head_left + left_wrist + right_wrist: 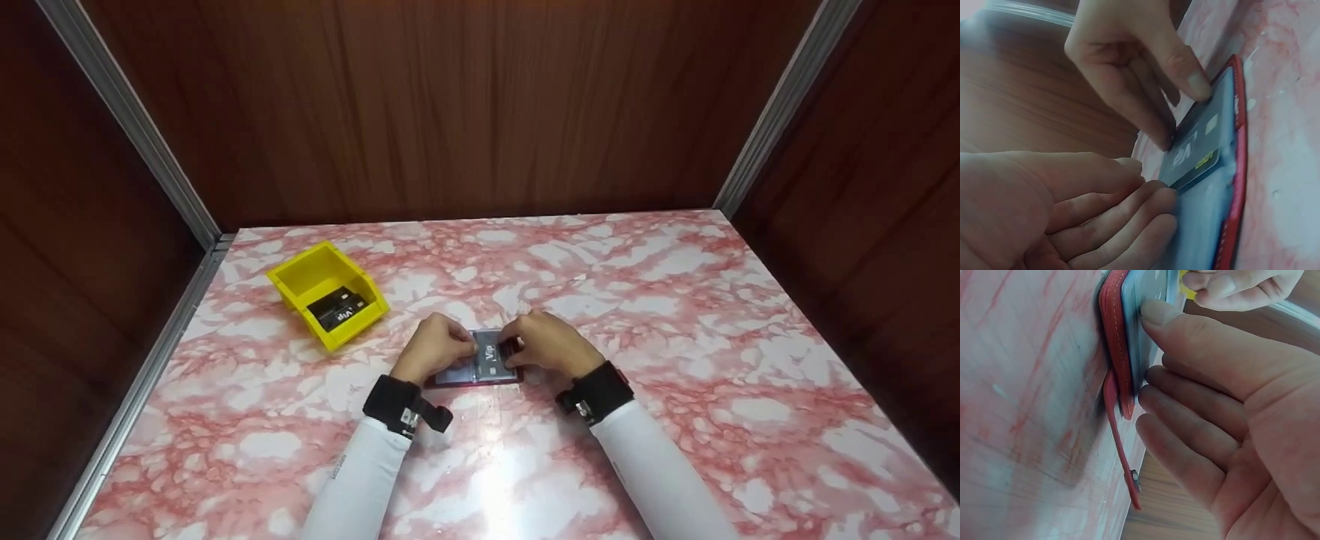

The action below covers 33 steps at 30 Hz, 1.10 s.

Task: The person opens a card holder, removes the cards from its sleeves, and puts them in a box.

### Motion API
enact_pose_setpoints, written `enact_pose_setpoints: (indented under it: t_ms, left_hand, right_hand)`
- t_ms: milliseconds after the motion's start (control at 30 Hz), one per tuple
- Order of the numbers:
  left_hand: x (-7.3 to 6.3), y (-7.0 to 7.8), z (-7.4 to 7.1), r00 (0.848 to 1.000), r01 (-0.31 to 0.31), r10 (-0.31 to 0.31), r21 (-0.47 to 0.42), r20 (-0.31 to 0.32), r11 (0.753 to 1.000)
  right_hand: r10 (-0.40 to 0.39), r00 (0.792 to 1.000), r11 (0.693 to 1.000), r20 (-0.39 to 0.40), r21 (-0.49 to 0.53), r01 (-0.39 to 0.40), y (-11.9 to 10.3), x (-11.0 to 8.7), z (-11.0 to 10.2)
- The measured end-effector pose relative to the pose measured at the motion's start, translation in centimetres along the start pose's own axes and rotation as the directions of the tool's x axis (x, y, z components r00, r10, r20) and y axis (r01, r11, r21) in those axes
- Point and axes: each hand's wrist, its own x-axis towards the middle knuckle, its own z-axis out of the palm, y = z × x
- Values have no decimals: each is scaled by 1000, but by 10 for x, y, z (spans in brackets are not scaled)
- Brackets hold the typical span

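An open red card holder (1240,140) with clear plastic sleeves (1199,216) lies on the table. A dark card (489,355) marked "Vip" lies in its right half, apparently within the sleeve. My right hand (551,341) holds the card's outer end, thumb at one edge and index finger at the other. Beside the fold, my left hand (437,345) pinches at the sleeve's edge, thumb and index finger together; its fingertips partly hide that spot. In the right wrist view, a red strap (1117,433) with a metal snap sticks out from the holder.
A yellow bin (300,281) with several dark cards (337,307) stands at the left of the marbled red-and-white table (637,277). Brown wood-grain panels (450,112) and metal posts (142,127) enclose the back and sides.
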Motion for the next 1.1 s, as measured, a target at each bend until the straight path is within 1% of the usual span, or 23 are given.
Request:
enact_pose_setpoints:
  t_ms: [133,300,400,600,733,867,1000,1100]
  left_hand:
    - [1,-3,8,999,33,-34,-23,-6,999]
    - [2,-5,11,995,80,-82,-43,-51,996]
    - [3,-5,12,990,107,-111,-50,-83,993]
    - [4,-5,15,979,152,-165,-111,-118,982]
    - [4,-3,16,969,191,-205,-104,-139,976]
    - [3,-1,16,963,217,-232,-117,-139,969]
    - [3,0,16,965,215,-235,-157,-119,964]
    - [3,-1,16,968,206,-226,-168,-110,964]
  right_hand:
    - [3,1000,1000,7,14,-3,0,-1,2]
    - [14,1000,999,10,36,-14,0,-1,2]
    - [21,1000,999,11,44,-22,0,-1,1]
    - [36,999,999,8,38,-37,-1,0,1]
    - [28,1000,999,-1,43,-28,-1,0,2]
    - [15,1000,999,-14,36,-15,0,-1,3]
    - [11,999,999,-32,36,-9,1,-2,3]
    - [5,999,999,-44,45,-3,2,-2,3]
